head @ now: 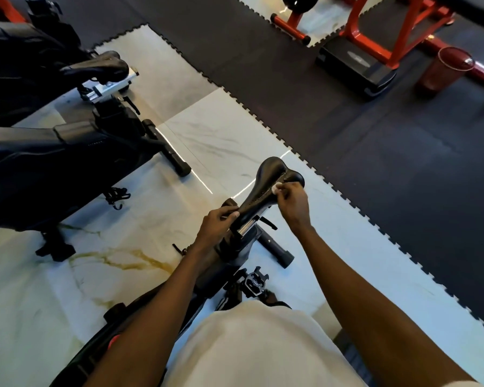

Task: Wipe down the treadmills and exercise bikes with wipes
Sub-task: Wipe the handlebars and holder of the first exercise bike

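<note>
"Black saddle (274,177), was it, in the head view?"

"Yes. It sat near the middle of the scene on the nearest exercise bike (236,247), narrow end near and wide end far, above a pale marble floor (221,141)."

"And the hands?"

"The left hand (217,223) gripped the saddle's narrow near end, fingers curled round it. The right hand (292,202) pinched a small white wipe (276,189) between thumb and fingertips, holding it against the saddle's right edge towards the wide far end."

"The arms?"

"Both were bare, reaching out over a white shirt (257,344) at the near edge."

"What showed lower on the bike?"

"A chrome seat rail (248,229) ran under the saddle. 1 black pedal (254,283) sat close to the person, and a black stabiliser bar (277,251) lay on the marble, right of the seat post."

"Anything else around?"

"A 2nd bike (53,163) stood to the left, its own seat (98,67) farther off above another chrome rail. Beyond it, at far left, lay more dark machinery that I could not make out. Black interlocking mats (375,149) covered the floor on the right and far sides. On them, at far right, stood a red steel frame (375,32), with a red cylinder (442,69) near it, blurred."
</note>
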The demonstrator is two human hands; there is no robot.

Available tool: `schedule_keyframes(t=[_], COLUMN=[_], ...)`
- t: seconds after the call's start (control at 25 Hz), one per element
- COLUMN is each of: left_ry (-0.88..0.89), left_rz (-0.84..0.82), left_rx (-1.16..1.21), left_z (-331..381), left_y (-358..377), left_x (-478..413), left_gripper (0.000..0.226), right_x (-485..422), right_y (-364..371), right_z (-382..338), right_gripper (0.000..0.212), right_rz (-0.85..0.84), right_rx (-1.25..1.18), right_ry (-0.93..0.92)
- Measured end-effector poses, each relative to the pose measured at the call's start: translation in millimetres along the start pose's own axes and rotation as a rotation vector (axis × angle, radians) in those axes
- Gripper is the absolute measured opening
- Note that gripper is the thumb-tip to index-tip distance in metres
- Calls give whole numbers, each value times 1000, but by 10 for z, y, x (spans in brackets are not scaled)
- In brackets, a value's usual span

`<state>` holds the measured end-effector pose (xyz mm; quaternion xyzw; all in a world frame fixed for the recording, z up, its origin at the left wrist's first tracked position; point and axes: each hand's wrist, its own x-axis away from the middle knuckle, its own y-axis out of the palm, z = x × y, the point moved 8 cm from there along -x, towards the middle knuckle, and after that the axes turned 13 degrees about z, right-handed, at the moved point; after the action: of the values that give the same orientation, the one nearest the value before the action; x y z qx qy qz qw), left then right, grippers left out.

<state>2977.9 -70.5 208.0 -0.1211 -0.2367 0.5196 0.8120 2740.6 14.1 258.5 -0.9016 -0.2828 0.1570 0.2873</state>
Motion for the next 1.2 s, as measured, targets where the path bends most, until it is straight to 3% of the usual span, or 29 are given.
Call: schedule_keyframes(t=[0.2,0.44,0.6,0.68,0.84,1.04,1.2], left_ry=[1,-7,-64,-93,-70,-10,-18], left_rz=[-4,-75,17,52,29,-51,-39], left_rx=[49,52,114,121,123,102,38], left_z=[-211,-250,-294,-311,-186,-3,53], left_y=[-115,-150,-280,-327,-259,-19,15], left_x=[-35,-22,-53,-94,-130,-60,-38], left_gripper=[13,18,20,21,21,22,27], right_x=[648,481,1001,1074,1041,694,811], right_y=[305,247,475,491,383,227,321], right_z=[-225,-199,-445,-472,-351,159,144], right_gripper=[17,26,26,26,19,14,12], right_rz=[-169,-37,-231,-245,-150,129,103], right_rx=[-44,-11,-60,-80,-152,-177,-224], right_ry=[-192,-89,-233,-248,-60,284,365])
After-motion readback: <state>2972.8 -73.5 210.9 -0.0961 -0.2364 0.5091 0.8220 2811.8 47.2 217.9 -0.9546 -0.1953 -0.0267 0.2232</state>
